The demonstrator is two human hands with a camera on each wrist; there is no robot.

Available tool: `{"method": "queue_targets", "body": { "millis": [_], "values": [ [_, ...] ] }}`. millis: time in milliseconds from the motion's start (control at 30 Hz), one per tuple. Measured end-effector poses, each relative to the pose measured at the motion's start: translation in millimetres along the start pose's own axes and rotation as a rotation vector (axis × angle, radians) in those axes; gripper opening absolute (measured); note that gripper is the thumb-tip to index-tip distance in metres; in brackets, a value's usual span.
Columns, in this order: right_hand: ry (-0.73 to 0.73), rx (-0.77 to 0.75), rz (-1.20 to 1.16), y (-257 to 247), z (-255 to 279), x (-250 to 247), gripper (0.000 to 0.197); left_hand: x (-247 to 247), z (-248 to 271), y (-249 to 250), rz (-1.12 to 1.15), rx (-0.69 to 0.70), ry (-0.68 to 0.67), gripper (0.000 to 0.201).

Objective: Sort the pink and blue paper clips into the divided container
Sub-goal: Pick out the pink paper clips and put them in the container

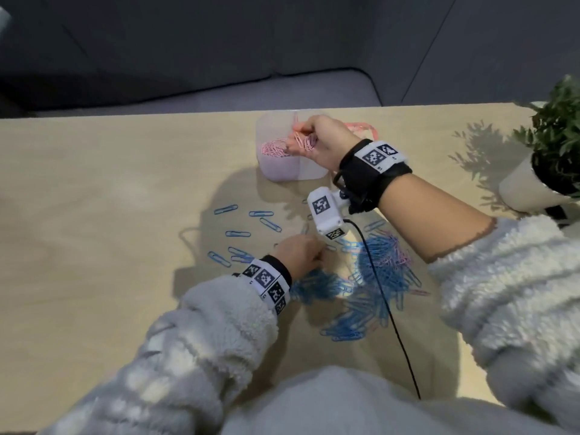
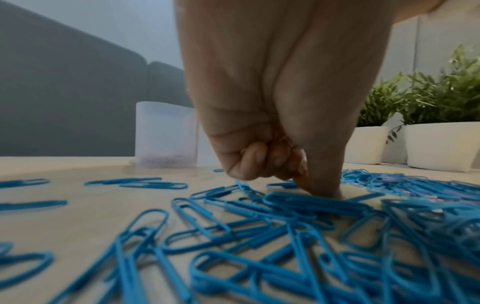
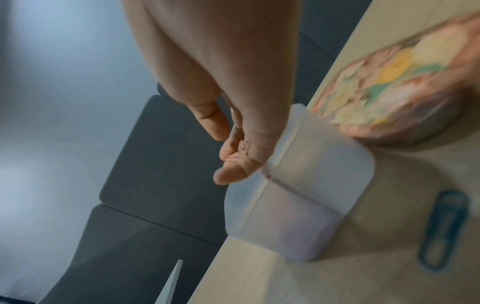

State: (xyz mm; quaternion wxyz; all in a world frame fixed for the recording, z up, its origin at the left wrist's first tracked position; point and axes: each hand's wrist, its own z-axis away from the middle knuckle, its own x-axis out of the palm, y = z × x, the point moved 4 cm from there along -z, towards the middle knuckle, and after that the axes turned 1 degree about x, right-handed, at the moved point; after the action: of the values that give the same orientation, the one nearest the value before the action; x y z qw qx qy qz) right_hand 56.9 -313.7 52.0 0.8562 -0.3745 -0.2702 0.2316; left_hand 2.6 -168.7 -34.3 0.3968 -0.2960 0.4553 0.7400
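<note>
The divided container (image 1: 284, 171) is seen standing on the surface (image 1: 94, 199), with pink paper clips (image 1: 274, 149) lying in its left compartment. Directly over the container, a bunch of pink clips (image 1: 306, 140) is pinched in the right hand (image 1: 323, 142). Nearer the person than the container, the left hand (image 1: 298, 254) is curled, its fingertips pressed among the heaped blue paper clips (image 1: 370, 287); whether a clip is gripped cannot be told.

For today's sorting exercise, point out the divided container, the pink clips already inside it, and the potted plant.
Divided container (image 1: 284, 172): head view, on its bare near wall.
Pink clips inside (image 1: 273, 149): head view, middle of the heap in the left compartment.
Potted plant (image 1: 521, 189): head view, on its white pot.
</note>
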Motion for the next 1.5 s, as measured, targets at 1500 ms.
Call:
{"method": "queue_targets", "body": {
  "millis": [1500],
  "values": [
    [0.218, -0.304, 1.341, 111, 101, -183, 0.013, 16, -22, 55, -0.018, 0.003, 0.247, 0.02]
  ]
}}
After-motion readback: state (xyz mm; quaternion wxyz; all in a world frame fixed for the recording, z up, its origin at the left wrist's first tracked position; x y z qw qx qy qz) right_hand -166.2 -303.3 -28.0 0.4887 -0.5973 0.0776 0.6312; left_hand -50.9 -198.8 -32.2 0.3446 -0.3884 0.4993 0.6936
